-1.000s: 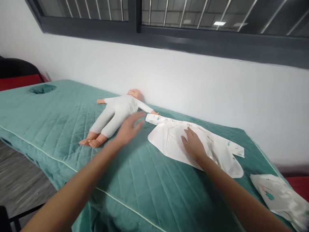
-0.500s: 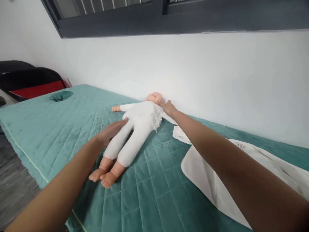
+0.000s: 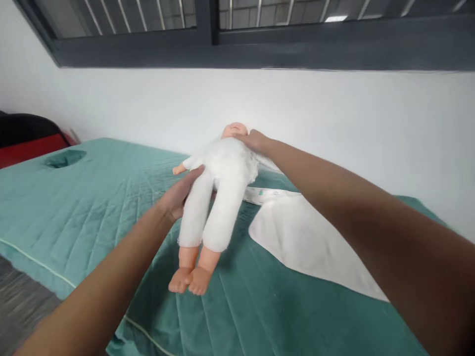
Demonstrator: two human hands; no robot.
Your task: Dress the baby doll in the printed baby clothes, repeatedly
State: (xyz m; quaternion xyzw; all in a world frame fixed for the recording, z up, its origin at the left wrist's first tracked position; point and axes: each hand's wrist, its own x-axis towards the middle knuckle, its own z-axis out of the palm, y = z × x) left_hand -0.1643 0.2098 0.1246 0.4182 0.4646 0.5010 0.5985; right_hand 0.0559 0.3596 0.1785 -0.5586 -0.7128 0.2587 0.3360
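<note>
A baby doll (image 3: 228,165) with a white cloth body and bare plastic feet is held face up, its body raised off the green quilted cover. My left hand (image 3: 183,193) grips it at the hip and upper thigh, the thumb on top and the fingers hidden underneath. At the neck and shoulder, just below the head, my right hand (image 3: 254,141) has hold of it; most of its fingers are hidden behind the doll. Right of the doll lies a white cloth (image 3: 297,237), with a printed strip (image 3: 265,194) along its far edge.
The green quilted cover (image 3: 129,198) has a round hole (image 3: 66,158) at its far left. A white wall (image 3: 334,109) rises directly behind, below a dark window frame (image 3: 237,49). A black and red chair (image 3: 29,136) stands at the left.
The doll has been lifted from the cover and shifted right, toward the white cloth. My right hand has closed in around its neck, and my left hand has moved under its hip.
</note>
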